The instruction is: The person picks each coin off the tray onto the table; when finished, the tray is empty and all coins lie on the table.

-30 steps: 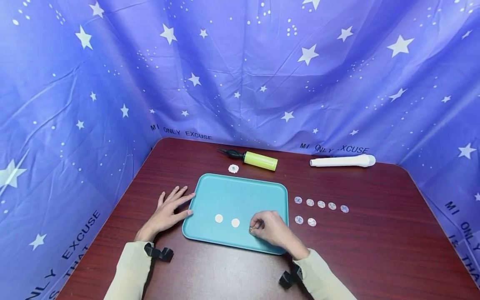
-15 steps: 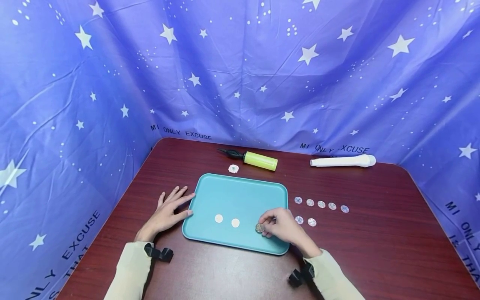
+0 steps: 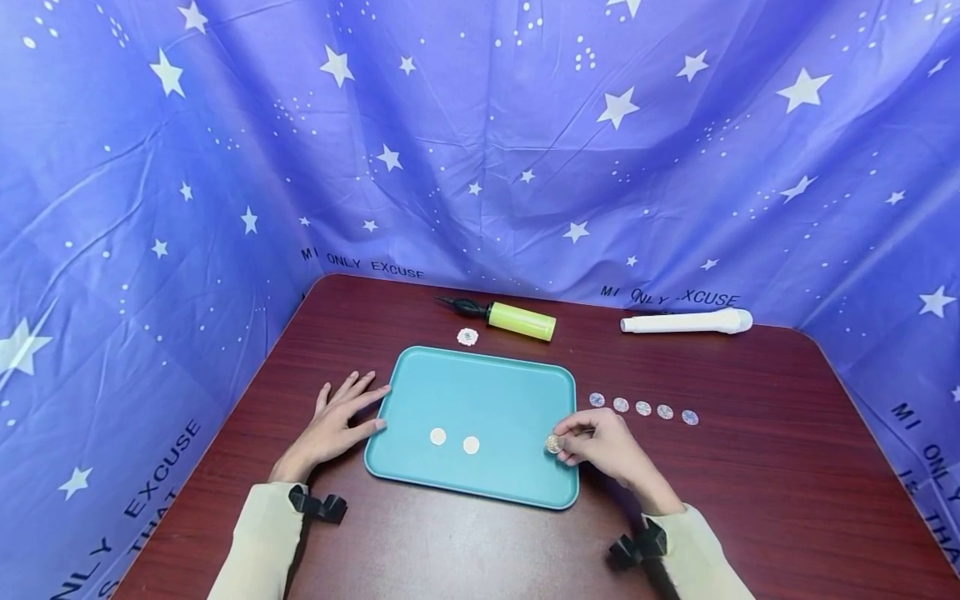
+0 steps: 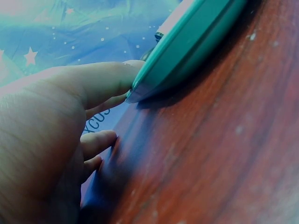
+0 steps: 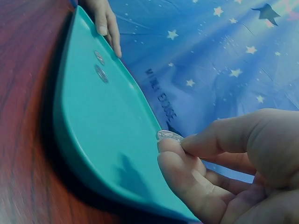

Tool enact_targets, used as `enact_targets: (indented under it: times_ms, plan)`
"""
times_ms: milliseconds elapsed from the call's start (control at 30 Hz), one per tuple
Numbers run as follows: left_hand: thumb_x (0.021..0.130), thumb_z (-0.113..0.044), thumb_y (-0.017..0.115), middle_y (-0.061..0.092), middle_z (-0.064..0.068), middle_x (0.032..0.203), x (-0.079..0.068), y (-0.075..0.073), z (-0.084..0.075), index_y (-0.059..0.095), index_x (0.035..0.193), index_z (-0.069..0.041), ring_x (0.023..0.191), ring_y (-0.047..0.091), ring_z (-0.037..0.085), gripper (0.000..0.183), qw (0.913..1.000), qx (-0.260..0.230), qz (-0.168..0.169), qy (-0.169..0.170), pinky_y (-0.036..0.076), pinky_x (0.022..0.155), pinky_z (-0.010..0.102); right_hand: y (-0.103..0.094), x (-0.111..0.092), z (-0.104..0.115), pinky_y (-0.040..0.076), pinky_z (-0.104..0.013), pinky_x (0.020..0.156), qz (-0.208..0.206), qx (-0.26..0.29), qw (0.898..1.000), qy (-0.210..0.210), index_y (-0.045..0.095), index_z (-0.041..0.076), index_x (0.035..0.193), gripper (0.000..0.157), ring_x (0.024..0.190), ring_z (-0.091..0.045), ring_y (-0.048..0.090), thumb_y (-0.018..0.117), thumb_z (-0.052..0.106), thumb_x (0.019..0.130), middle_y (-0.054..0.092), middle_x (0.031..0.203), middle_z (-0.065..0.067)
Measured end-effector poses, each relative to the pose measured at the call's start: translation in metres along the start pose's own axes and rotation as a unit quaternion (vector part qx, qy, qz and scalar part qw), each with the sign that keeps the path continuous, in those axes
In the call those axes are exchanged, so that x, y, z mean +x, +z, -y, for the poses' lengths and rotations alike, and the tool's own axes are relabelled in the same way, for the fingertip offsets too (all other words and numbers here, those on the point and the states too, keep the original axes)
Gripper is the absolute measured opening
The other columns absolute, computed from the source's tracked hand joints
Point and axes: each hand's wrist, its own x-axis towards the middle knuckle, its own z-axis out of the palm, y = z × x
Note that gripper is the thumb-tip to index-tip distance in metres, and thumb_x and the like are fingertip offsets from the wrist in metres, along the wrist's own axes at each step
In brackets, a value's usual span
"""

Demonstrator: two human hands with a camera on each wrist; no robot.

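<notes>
Between the thumb and fingers of my right hand point(image 3: 607, 448) a round silvery coin point(image 3: 553, 444) is pinched, held over the right side of the teal tray point(image 3: 480, 387). In the right wrist view the same coin point(image 5: 169, 136) shows at the fingertips, above the tray, with the hand's shadow on the tray floor. Two coins, a left one point(image 3: 438, 437) and a right one point(image 3: 471, 445), lie flat in the tray's front half. My left hand point(image 3: 330, 429) is spread at the tray's left edge, its index finger and thumb touching the rim.
Right of the tray runs a row of several coins point(image 3: 642, 408). Behind the tray lie a yellow-green hand pump point(image 3: 521, 322) with a black nozzle, a small white scalloped piece point(image 3: 467, 337) and a white microphone-shaped object point(image 3: 686, 321). Starry blue cloth point(image 3: 480, 167) hangs behind the table.
My right hand has moved right with the coin, from the tray's front middle to its right edge. It now covers the two coins of the nearer row. The left hand has stayed still.
</notes>
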Motion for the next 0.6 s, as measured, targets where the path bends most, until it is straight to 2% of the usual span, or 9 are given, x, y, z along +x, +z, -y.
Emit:
enact_targets:
  times_ms: [167, 467, 600]
  plan:
    - [0.091, -0.039, 0.070, 0.035, 0.016, 0.163, 0.000, 0.000, 0.001, 0.055, 0.145, -0.024, 0.154, 0.018, 0.046, 0.058, 1.0000, 0.000, 0.000, -0.001, -0.004, 0.117, 0.072, -0.015, -0.007, -0.002, 0.062, -0.027, 0.063, -0.007, 0.012, 1.000, -0.002, 0.063, -0.024, 0.104, 0.022, 0.067, -0.003, 0.070, 0.062, -0.007, 0.090, 0.071, 0.086, -0.032]
    - [0.090, -0.038, 0.071, 0.036, 0.016, 0.162, 0.000, 0.000, 0.001, 0.056, 0.144, -0.024, 0.154, 0.019, 0.045, 0.058, 1.0000, -0.002, -0.003, -0.002, -0.004, 0.117, 0.072, -0.044, -0.022, -0.012, 0.062, -0.027, 0.063, -0.041, 0.014, 0.999, 0.002, 0.060, -0.026, 0.106, 0.023, 0.067, -0.004, 0.070, 0.059, -0.009, 0.091, 0.073, 0.078, 0.000]
    - [0.090, -0.039, 0.071, 0.036, 0.016, 0.162, 0.000, 0.000, 0.002, 0.056, 0.144, -0.025, 0.155, 0.018, 0.044, 0.058, 1.0000, -0.001, -0.002, -0.003, -0.004, 0.117, 0.071, -0.057, -0.030, -0.019, 0.062, -0.029, 0.062, -0.054, 0.021, 0.998, -0.009, 0.057, -0.029, 0.105, 0.024, 0.066, -0.005, 0.071, 0.059, -0.010, 0.091, 0.073, 0.077, 0.007]
